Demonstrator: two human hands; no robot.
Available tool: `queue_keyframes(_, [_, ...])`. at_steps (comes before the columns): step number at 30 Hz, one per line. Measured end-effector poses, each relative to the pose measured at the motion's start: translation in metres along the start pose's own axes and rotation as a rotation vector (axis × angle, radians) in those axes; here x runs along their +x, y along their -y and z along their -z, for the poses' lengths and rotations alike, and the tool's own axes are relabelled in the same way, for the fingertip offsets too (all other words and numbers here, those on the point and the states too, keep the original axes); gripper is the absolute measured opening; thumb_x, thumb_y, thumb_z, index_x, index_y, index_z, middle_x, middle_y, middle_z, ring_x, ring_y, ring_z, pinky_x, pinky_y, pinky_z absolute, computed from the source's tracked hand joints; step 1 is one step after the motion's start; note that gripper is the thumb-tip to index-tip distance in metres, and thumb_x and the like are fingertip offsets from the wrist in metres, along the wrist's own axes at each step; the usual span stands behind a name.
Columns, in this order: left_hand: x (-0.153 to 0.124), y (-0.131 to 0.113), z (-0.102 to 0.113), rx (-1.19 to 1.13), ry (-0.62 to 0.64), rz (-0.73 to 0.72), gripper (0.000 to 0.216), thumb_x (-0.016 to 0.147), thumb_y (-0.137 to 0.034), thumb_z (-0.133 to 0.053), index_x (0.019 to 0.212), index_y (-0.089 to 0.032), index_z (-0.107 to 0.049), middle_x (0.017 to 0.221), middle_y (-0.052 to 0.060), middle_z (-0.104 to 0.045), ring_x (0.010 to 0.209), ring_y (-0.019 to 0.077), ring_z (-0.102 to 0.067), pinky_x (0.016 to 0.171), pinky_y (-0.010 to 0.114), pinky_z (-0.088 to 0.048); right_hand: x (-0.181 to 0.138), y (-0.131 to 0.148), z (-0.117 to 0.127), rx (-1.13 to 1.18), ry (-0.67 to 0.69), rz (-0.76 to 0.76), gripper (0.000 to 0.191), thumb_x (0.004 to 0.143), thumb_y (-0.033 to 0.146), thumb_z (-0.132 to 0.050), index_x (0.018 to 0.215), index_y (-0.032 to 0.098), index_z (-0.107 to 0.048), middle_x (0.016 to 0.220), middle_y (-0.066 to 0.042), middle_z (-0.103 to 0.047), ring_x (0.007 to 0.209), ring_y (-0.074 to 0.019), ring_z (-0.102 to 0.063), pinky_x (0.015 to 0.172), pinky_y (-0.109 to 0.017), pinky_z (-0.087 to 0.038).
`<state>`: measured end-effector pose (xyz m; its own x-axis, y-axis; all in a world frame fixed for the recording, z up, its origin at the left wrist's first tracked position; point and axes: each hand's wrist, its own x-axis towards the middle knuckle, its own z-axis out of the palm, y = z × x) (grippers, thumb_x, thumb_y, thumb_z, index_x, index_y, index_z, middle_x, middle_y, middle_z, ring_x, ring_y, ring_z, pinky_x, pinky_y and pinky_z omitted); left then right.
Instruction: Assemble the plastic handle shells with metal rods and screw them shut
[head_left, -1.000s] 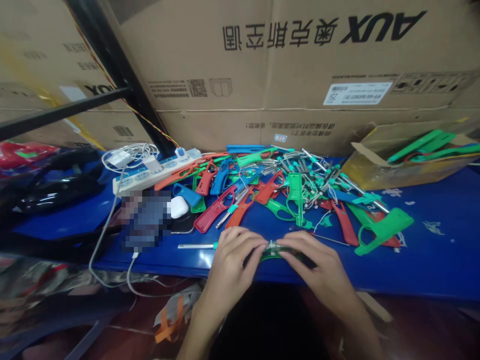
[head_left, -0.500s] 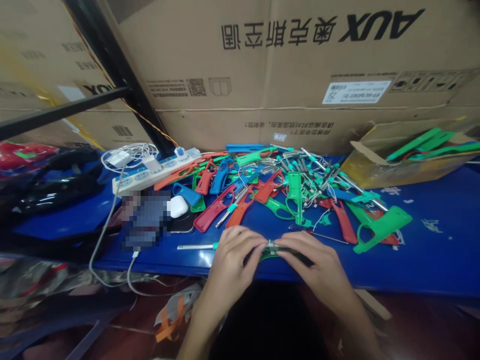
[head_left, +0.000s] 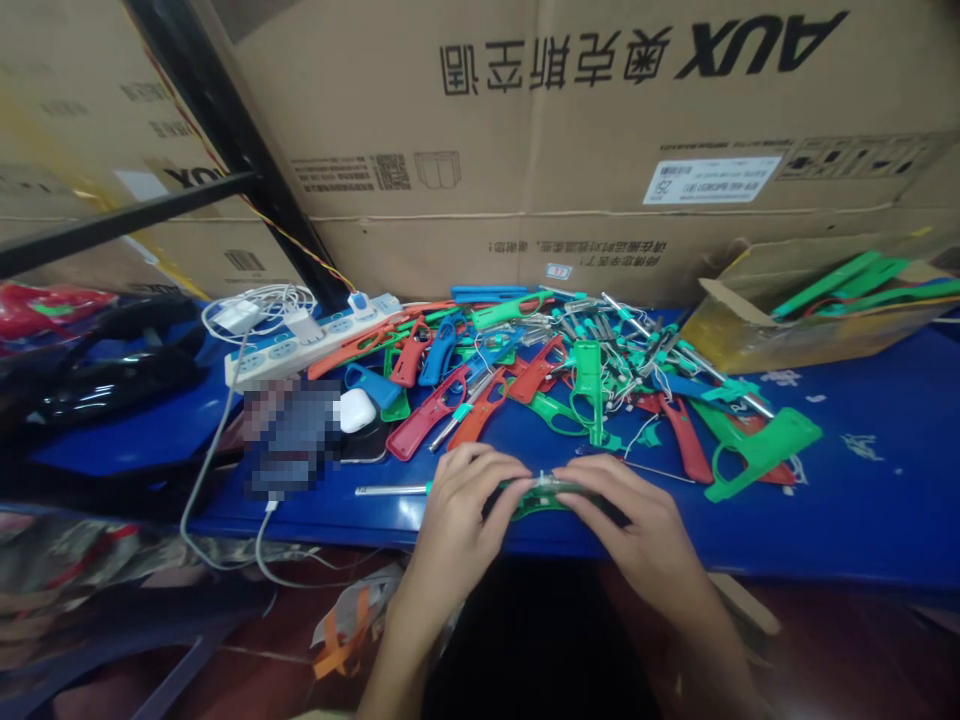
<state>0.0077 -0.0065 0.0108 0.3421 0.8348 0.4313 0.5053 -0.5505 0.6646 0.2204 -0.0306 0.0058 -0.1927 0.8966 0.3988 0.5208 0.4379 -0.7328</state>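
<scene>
Close to the table's front edge, my left hand (head_left: 472, 505) and my right hand (head_left: 626, 500) grip a green gas lighter (head_left: 544, 500) between them. Its metal tube (head_left: 390, 490) sticks out to the left past my left hand. A small clear and white part shows on top between my fingertips; most of the lighter's body lies hidden behind my fingers. Beyond my hands is a heap of lighter parts: a green handle shell (head_left: 590, 390), a red handle shell (head_left: 427, 415), and several metal tubes with teal ends. A screwdriver (head_left: 637, 465) lies just past my right hand.
A white power strip (head_left: 315, 345) with plugs and cables lies at the left, near a phone (head_left: 292, 440) and a white earbud case (head_left: 354, 411). An open carton (head_left: 795, 350) with green shells stands at the right. Large cardboard boxes (head_left: 600, 180) wall off the back.
Both hands stay in nearly the same place on the lighter. My fingertips have shifted slightly apart, so a little more of the green body shows between them.
</scene>
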Motion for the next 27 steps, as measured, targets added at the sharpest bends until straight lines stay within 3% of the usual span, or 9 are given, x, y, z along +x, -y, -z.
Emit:
queue_keyframes(15, [0.0023,-0.0005,0.0034,-0.061,0.080,-0.001,0.011,0.101,-0.020,-0.061,0.097,-0.024,-0.070,0.100,0.001,-0.077,0.099,0.0203,-0.063,0.096,0.041,-0.043,0.0003,0.0005,-0.0014,-0.006,0.014,0.002,0.015,0.099,0.027,-0.064,0.107,0.025,-0.077,0.104,-0.005,-0.075,0.096,-0.0206,-0.071,0.088,-0.034,-0.060])
queue_keyframes(27, [0.0031,0.0021,0.0017,-0.049,0.094,-0.009,0.014,0.100,-0.018,-0.061,0.094,-0.025,-0.072,0.099,0.000,-0.078,0.099,0.0206,-0.064,0.096,0.042,-0.042,0.0005,0.0017,-0.0025,-0.017,0.068,0.014,0.015,0.101,0.025,-0.063,0.110,0.026,-0.075,0.105,-0.002,-0.073,0.095,-0.0182,-0.069,0.092,-0.033,-0.055])
